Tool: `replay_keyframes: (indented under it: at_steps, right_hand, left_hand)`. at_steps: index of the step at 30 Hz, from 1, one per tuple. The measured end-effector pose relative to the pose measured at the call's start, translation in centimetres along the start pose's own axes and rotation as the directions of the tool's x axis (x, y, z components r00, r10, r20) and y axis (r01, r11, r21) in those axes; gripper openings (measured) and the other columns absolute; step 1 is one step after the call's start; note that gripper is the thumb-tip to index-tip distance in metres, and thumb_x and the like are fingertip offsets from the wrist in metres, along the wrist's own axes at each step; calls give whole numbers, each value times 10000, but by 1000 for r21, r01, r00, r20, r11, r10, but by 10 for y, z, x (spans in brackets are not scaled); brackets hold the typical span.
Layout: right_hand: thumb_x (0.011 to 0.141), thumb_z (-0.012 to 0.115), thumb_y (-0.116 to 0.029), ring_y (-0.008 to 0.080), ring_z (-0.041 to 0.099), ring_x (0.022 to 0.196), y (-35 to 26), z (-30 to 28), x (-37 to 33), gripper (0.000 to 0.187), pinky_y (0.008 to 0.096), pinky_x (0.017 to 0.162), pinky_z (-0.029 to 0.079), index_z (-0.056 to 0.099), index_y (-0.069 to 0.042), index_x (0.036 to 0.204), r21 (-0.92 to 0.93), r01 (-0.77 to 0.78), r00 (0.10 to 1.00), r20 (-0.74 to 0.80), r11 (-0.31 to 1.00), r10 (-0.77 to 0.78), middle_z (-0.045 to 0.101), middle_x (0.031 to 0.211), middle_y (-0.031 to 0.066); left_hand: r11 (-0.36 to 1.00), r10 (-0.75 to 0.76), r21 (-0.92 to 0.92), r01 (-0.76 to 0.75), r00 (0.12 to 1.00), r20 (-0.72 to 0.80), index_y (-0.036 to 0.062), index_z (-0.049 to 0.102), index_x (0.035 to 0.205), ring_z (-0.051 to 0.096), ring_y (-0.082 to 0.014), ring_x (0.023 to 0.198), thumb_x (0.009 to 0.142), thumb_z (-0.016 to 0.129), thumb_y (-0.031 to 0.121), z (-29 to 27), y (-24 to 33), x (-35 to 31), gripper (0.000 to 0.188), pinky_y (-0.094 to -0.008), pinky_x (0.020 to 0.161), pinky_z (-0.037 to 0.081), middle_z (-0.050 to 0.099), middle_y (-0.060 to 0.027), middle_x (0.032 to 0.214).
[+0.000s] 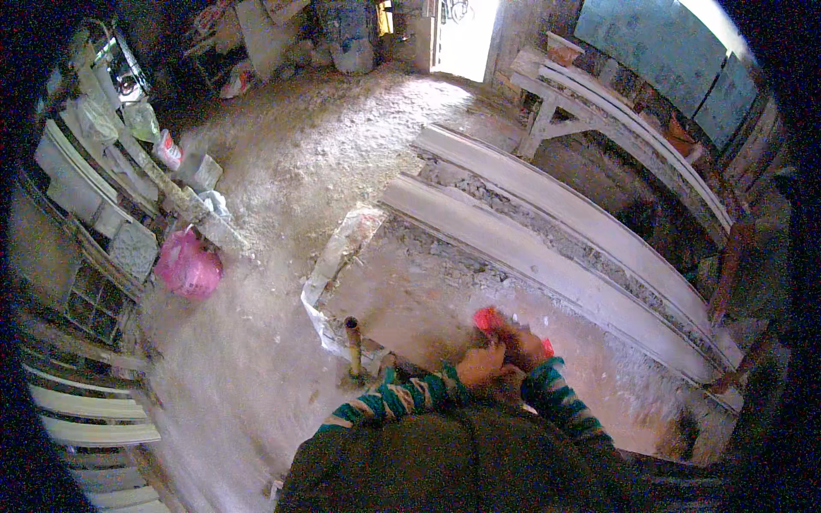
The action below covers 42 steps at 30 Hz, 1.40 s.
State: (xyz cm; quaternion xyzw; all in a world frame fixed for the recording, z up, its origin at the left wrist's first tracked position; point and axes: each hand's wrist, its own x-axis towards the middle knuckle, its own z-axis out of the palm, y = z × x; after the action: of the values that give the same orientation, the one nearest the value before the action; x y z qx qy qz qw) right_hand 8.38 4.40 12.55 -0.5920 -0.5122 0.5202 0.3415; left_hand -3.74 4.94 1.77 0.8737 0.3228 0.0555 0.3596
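Close in front of my body, my left hand (481,366) and my right hand (529,349) meet over a low work surface (385,286). Striped green sleeves cover both forearms. The fingers of my left hand look curled and pressed together, but whatever they grip is too small and blurred to name. My right hand is bent around a dark, blurred object that I cannot identify. Bright red material (486,319) shows just beyond my fingers, and another red bit lies by my right wrist. An upright brown tube (353,346) stands left of my left arm.
Two long pale mouldings (547,244) run along the surface's far right side. A white-edged bench (590,103) carries a clay-coloured pot (564,49). On the left are a pink bucket (190,265) and stacked pale strips (90,432). A bright doorway (464,38) opens at the back.
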Motion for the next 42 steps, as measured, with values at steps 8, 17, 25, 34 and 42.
replay_keyframes:
  at_steps: [8,17,25,34,42]
  right_hand:
    - [805,628,-289,329,656,900,22,-17,79,510,422,766,524,512,-222,1296,-786,252,964,257,565,-73,663,1056,131]
    - [824,628,-315,339,628,972,25,-9,75,474,435,812,508,521,-199,1272,-807,389,912,269,444,-309,627,1115,146]
    - [899,515,-428,257,544,1138,6,31,17,527,348,994,396,482,-82,1295,-69,-131,983,120,989,139,577,1237,120]
    - [870,548,-474,284,544,1165,50,33,48,641,351,948,432,423,-95,1372,-396,300,953,95,868,-286,546,1291,155]
    - [789,619,-375,374,612,961,24,34,43,655,427,828,485,415,-171,1377,-529,114,993,35,841,-113,621,1109,191]
  left_hand:
    - [989,-9,-147,-8,993,-116,-7,495,1159,625,-413,879,930,373,554,-62,-35,6,618,-506,705,510,587,-260,1090]
    - [980,-71,-194,46,990,-123,9,465,1217,612,-408,915,932,370,549,-69,-30,-3,619,-495,753,501,612,-243,1051]
    - [995,-82,50,83,997,-12,-74,578,1035,647,-406,704,898,382,614,-53,-21,-23,729,-508,585,516,645,-264,839]
    - [998,-33,-57,28,995,-96,-16,592,938,642,-408,701,893,390,620,-54,-39,-22,669,-524,595,502,644,-245,804]
    - [979,-190,-76,192,981,31,6,558,1038,634,-426,734,903,390,596,-37,-44,-18,628,-528,623,500,641,-246,890]
